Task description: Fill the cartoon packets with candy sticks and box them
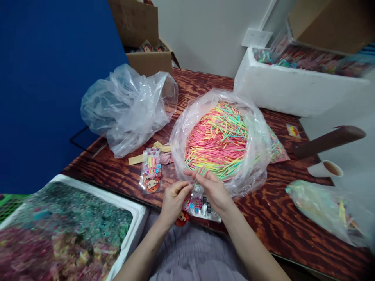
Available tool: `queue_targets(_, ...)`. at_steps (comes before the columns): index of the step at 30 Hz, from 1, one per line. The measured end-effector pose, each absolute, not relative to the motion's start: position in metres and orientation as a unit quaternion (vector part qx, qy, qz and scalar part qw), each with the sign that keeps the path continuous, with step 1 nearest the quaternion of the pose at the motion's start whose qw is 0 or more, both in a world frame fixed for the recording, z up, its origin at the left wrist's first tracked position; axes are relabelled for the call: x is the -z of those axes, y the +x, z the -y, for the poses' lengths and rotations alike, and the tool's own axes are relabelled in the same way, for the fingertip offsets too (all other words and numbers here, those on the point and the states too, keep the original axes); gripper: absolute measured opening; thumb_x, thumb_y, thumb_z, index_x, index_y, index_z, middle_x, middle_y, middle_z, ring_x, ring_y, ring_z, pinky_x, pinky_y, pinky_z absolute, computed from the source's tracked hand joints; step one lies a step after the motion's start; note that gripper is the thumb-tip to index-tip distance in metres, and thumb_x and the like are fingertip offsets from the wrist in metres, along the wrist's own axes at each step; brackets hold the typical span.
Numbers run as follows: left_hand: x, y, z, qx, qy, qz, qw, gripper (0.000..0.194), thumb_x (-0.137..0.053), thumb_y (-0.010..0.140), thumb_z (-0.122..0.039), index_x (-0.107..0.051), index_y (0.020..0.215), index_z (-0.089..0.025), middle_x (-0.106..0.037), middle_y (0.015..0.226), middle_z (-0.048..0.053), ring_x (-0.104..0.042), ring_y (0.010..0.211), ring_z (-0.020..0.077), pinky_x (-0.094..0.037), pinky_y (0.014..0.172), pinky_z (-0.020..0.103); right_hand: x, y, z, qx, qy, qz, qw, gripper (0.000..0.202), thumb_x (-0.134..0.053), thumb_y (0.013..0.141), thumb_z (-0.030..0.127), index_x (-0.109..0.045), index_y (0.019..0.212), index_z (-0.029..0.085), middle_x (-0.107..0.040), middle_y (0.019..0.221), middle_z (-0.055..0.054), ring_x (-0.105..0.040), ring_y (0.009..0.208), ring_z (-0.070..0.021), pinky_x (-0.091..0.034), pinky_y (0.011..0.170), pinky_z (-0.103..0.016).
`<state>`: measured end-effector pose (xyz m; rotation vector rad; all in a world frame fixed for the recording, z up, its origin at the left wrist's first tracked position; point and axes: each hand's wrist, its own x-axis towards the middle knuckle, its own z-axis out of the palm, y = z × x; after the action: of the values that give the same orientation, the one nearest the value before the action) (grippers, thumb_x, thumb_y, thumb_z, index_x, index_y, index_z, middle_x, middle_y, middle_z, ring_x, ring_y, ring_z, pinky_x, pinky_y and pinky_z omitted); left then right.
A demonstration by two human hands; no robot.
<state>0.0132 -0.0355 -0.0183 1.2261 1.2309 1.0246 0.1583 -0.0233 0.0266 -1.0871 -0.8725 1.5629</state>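
My left hand [175,198] is closed in a pinch at the upper edge of a small clear plastic packet [202,207] with printed lettering. Beside it, my right hand [216,193] is closed around a few thin pink and green sticks [202,171] just above the packet's top. Below my left hand hangs a red-haired cartoon figure [182,218]. Directly beyond my hands stands an open clear bag [260,144] full of loose pink, yellow and green sticks [218,136]. A filled packet [151,169] with sticks and a cartoon face lies to the left.
A crumpled clear bag [131,105] and a cardboard box [150,62] are at the back left. White foam boxes stand at the lower left [137,214] and back right [293,86]. On the right are a paper cup [318,169], a brown tube [329,141] and a plastic bag [322,210].
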Motion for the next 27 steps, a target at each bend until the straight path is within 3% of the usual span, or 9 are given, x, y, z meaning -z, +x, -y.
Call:
queue_targets(2, 0.017, 0.012, 0.035, -0.443, 0.523, -0.511, 0.519, 0.020, -0.064, 0.082, -0.034, -0.074, 0.084, -0.018, -0.071, 0.079, 0.002, -0.062, 0.071, 0.0158, -0.049, 0.067, 0.024, -0.032, 0.157, 0.028, -0.628, -0.468, 0.411, 0.467, 0.028, -0.064, 0.085, 0.045, -0.065, 0.101, 0.022, -0.070, 0.115, -0.007, -0.061, 0.111, -0.0226, -0.043, 0.101, -0.040)
queue_targets(5, 0.010, 0.008, 0.033, -0.459, 0.532, -0.505, 0.501, 0.020, -0.062, 0.083, -0.032, -0.075, 0.090, -0.019, -0.072, 0.088, 0.004, -0.064, 0.081, 0.0180, -0.051, 0.075, 0.026, -0.040, 0.154, 0.034, -0.585, -0.483, 0.438, 0.483, 0.039, -0.057, 0.090, 0.044, -0.052, 0.125, 0.028, -0.066, 0.122, -0.006, -0.060, 0.112, -0.0199, -0.046, 0.097, -0.037)
queue_targets(8, 0.003, 0.003, 0.031, -0.470, 0.535, -0.502, 0.491, 0.019, -0.062, 0.084, -0.032, -0.076, 0.089, -0.021, -0.073, 0.088, 0.004, -0.065, 0.083, 0.0180, -0.051, 0.075, 0.026, -0.043, 0.151, 0.039, -0.514, -0.490, 0.490, 0.504, 0.025, -0.051, 0.095, 0.039, -0.057, 0.116, 0.027, -0.065, 0.121, -0.006, -0.058, 0.115, -0.0201, -0.044, 0.099, -0.036)
queue_targets(12, -0.001, -0.003, 0.031, -0.477, 0.537, -0.503, 0.480, 0.019, -0.063, 0.083, -0.033, -0.075, 0.088, -0.021, -0.073, 0.089, 0.004, -0.065, 0.083, 0.0183, -0.051, 0.077, 0.027, -0.040, 0.145, 0.043, -0.438, -0.491, 0.598, 0.458, 0.018, -0.050, 0.095, 0.033, -0.066, 0.100, 0.025, -0.066, 0.111, -0.006, -0.058, 0.111, -0.0218, -0.042, 0.099, -0.036)
queue_targets(17, -0.001, -0.009, 0.030, -0.481, 0.525, -0.523, 0.468, 0.017, -0.063, 0.081, -0.033, -0.075, 0.086, -0.021, -0.073, 0.087, 0.003, -0.066, 0.082, 0.0179, -0.051, 0.078, 0.027, -0.039, 0.133, 0.047, -0.405, -0.518, 0.584, 0.475, 0.020, -0.050, 0.096, 0.029, -0.063, 0.110, 0.025, -0.065, 0.112, -0.005, -0.057, 0.110, -0.0202, -0.043, 0.097, -0.033)
queue_targets(23, 0.001, -0.027, 0.028, -0.502, 0.495, -0.542, 0.458, 0.016, -0.065, 0.080, -0.034, -0.071, 0.083, -0.020, -0.070, 0.078, 0.000, -0.062, 0.072, 0.0148, -0.049, 0.067, 0.023, -0.036, 0.140, 0.048, -0.461, -0.497, 0.566, 0.470, 0.026, -0.050, 0.095, 0.030, -0.061, 0.118, 0.025, -0.066, 0.114, -0.005, -0.061, 0.107, -0.0200, -0.047, 0.092, -0.032)
queue_targets(27, 0.006, -0.051, 0.010, -0.543, 0.451, -0.581, 0.405, 0.020, -0.066, 0.079, -0.038, -0.066, 0.085, -0.019, -0.064, 0.074, -0.002, -0.056, 0.066, 0.0123, -0.045, 0.062, 0.021, -0.019, 0.194, 0.032, -0.302, -0.574, 0.635, 0.420, 0.019, -0.048, 0.095, 0.028, -0.067, 0.094, 0.023, -0.068, 0.094, -0.006, -0.062, 0.093, -0.0219, -0.047, 0.084, -0.035)
